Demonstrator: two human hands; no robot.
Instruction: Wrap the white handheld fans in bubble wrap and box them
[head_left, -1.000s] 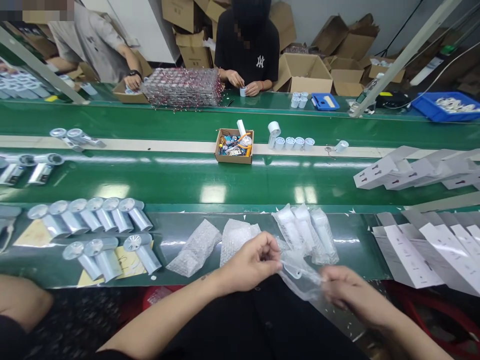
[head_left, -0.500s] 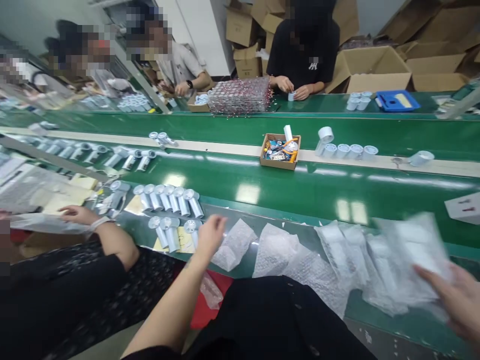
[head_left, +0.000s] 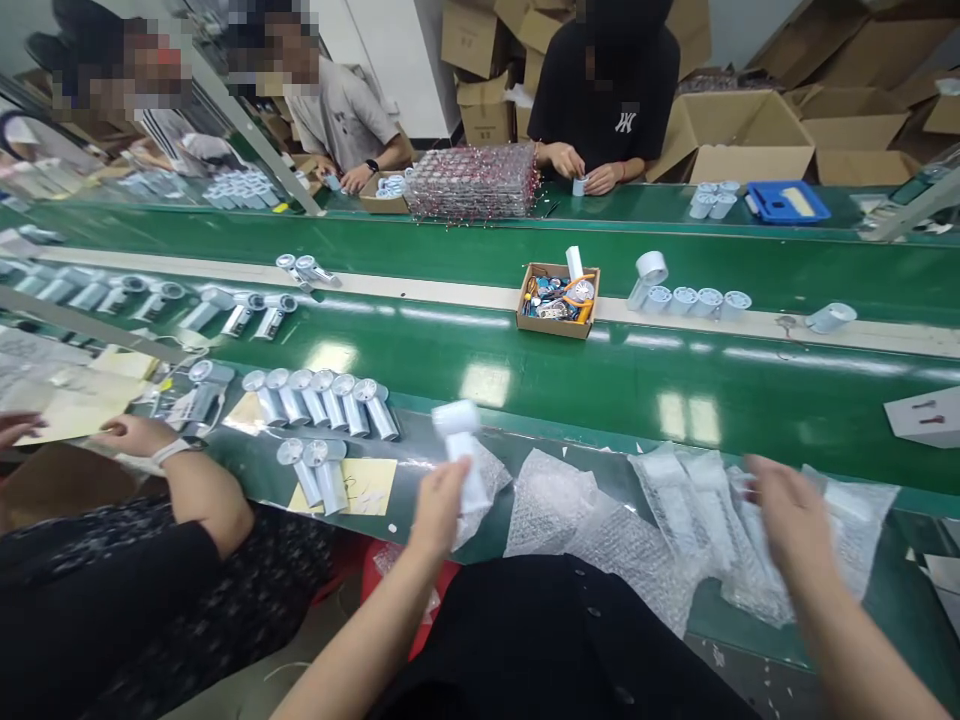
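Midair, pale bluish-white gadget point(head_left: 456, 418), drum-like round head atop straight handle, outline slightly blurred, held nearly upright above green bench point(head_left: 611, 465), in front of bubble-wrap pouch point(head_left: 491, 478). Left hand point(head_left: 437, 505) closed around handle. Right hand point(head_left: 791, 520), blurred, over bagged gadgets point(head_left: 667, 495); cannot tell whether open or closed.

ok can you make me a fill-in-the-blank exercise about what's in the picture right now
1. The camera wearer's ____ holds a pale device.
2. The right hand is by devices packed in clear ____.
3. On the yellow sheet nearest the held device lie ____ unwrapped devices.
4. The flat tray on the far bench is coloured ____.

Missing words: left hand; bubble wrap; two; blue.
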